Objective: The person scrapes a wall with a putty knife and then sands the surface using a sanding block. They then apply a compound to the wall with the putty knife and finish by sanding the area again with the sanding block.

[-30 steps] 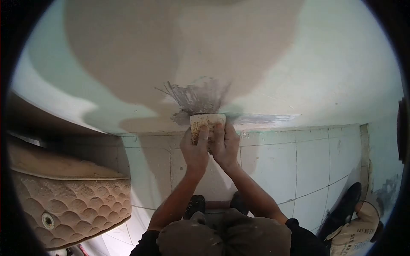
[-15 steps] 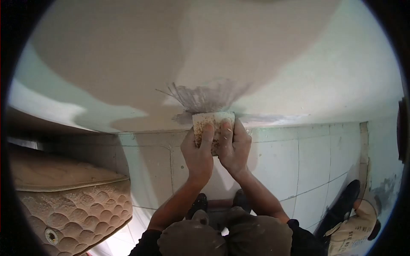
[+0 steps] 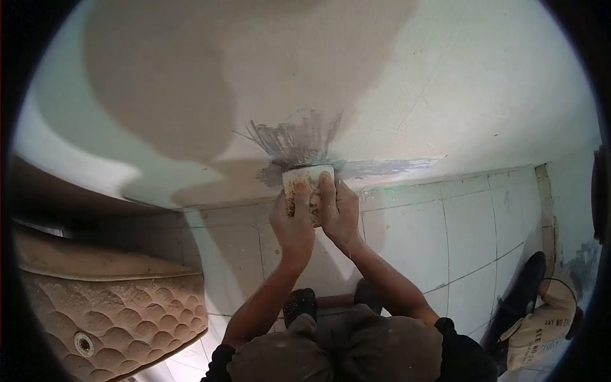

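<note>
Both my hands grip a flat, pale plate (image 3: pixel 311 173) spotted with brown crust, roughly square; its exact kind does not show. My left hand (image 3: pixel 294 223) clasps its left side and my right hand (image 3: pixel 342 213) the right side, with both thumbs lying on its upper face. The far edge of the plate is right at the lower part of a pale wall (image 3: pixel 458 83). Just beyond that edge, a grey smeared patch (image 3: pixel 296 141) fans up the wall in streaks. A thinner grey band (image 3: pixel 388 168) runs rightward, low along the wall.
A dusty quilted mattress (image 3: pixel 121 318) stands at the left. White floor tiles (image 3: pixel 407 229) stretch along the wall's foot. Another person's printed sleeve or garment (image 3: pixel 541 334) and dark-clad limb (image 3: pixel 522 302) are at the lower right. My shadow falls on the wall.
My hands and the plate have shifted slightly left along the wall base, and more of the grey band on the right shows. The view has turned a little. Both hands keep their grip.
</note>
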Demonstrator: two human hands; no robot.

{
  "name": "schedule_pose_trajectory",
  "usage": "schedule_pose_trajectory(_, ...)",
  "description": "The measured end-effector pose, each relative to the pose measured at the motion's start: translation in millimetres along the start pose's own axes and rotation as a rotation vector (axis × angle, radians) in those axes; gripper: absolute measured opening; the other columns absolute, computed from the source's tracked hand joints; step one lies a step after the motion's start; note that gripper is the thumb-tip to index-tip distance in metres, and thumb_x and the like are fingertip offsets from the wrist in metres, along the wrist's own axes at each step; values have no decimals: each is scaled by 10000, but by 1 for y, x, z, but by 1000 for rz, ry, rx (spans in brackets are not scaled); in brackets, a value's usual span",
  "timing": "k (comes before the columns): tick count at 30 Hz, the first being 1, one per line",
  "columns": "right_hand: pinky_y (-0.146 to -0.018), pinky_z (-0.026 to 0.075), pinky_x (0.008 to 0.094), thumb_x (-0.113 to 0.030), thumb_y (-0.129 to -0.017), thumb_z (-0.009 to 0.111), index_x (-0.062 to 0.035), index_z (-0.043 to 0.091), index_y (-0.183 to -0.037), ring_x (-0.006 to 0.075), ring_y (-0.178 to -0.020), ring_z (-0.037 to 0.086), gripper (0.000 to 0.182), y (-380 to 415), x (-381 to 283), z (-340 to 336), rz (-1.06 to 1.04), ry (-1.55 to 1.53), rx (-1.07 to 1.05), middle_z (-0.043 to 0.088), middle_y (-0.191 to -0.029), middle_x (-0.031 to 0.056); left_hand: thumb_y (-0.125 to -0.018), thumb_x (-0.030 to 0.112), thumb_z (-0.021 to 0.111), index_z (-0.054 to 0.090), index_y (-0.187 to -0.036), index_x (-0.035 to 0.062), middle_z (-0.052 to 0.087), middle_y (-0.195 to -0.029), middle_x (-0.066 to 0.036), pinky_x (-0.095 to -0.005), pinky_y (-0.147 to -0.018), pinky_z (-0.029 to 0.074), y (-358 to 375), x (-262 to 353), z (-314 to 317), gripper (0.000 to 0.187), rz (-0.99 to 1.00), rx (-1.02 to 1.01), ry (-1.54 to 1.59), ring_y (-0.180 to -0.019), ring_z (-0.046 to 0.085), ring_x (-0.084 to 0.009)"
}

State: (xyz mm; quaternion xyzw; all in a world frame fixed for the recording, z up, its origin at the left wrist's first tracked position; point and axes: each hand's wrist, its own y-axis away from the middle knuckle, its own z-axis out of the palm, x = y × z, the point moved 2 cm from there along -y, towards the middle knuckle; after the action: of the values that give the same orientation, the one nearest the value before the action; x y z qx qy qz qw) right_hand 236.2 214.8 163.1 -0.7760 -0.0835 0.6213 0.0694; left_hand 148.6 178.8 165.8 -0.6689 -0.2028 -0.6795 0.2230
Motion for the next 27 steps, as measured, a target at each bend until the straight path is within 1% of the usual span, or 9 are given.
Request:
schedule_pose_trajectory(8, -509, 456, 405, -260, -982, 467, 22, 585, -868, 362, -571, 613, 327, -11, -2, -6, -81, -4, 33, 592, -655, 221, -959, 227, 550, 612, -963, -78, 637, -811, -98, -301, -638, 465, -4, -1, 6, 311, 14, -38, -43, -720, 557, -132)
schedule_pose_trajectory(10, -499, 454, 411, -251, -974, 482, 19, 585, -870, 371, -579, 613, 307, -10, 0, -6, -110, 38, 38, 591, -656, 222, -966, 231, 534, 608, -960, -83, 631, -808, -108, -311, -640, 461, -2, -7, 10, 322, 103, 76, -56, -722, 554, -135)
schedule_pose_trajectory(12, -487, 450, 438, -241, -959, 505, 21, 576, -882, 396, -587, 606, 282, -16, -10, -7, -261, 144, 74, 582, -643, 224, -969, 230, 529, 605, -958, -84, 625, -803, -107, -315, -646, 459, -9, 8, 13, 323, 130, 73, -27, -723, 548, -136)
schedule_pose_trajectory(14, -483, 447, 444, -237, -953, 514, 22, 572, -884, 399, -578, 602, 274, -14, -18, -6, -173, 136, 78, 576, -637, 225, -972, 229, 524, 602, -956, -85, 618, -798, -106, -319, -651, 456, -6, 17, 9, 324, 113, 58, -16, -725, 541, -136)
schedule_pose_trajectory(16, -479, 445, 449, -233, -947, 522, 23, 567, -885, 402, -570, 598, 267, -15, -13, -7, -115, 135, 63, 571, -630, 225, -992, 310, 488, 595, -1013, -67, 605, -887, -68, -279, -688, 450, -8, 14, 5, 392, -53, -69, -38, -786, 522, -116)
schedule_pose_trajectory(18, -472, 441, 447, -238, -948, 522, 22, 555, -867, 404, -555, 592, 274, -9, 1, -1, -133, 99, 83, 564, -622, 227, -994, 319, 485, 595, -994, -60, 598, -875, -62, -281, -680, 450, -3, -4, 5, 395, -3, -59, -36, -775, 518, -111)
schedule_pose_trajectory(22, -474, 440, 444, -222, -942, 536, 24, 550, -855, 407, -553, 590, 262, -19, -20, -4, -183, 100, 84, 562, -623, 234, -997, 326, 477, 593, -959, -48, 585, -856, -49, -279, -671, 449, -12, 23, 8, 393, 135, -7, -78, -766, 517, -97)
schedule_pose_trajectory(24, -478, 440, 447, -197, -933, 552, 25, 546, -854, 411, -555, 588, 237, -20, -32, -8, -121, -12, 51, 565, -634, 237, -995, 307, 483, 594, -963, -45, 585, -855, -48, -277, -674, 451, -9, 27, 5, 371, 96, -59, -26, -768, 521, -97)
schedule_pose_trajectory(27, -483, 433, 434, -177, -926, 563, 18, 547, -846, 417, -564, 580, 212, -15, -14, -9, -206, 18, 78, 562, -636, 231, -977, 253, 520, 603, -958, -59, 606, -845, -56, -277, -679, 461, -5, 10, 2, 323, 51, -140, 1, -770, 543, -105)
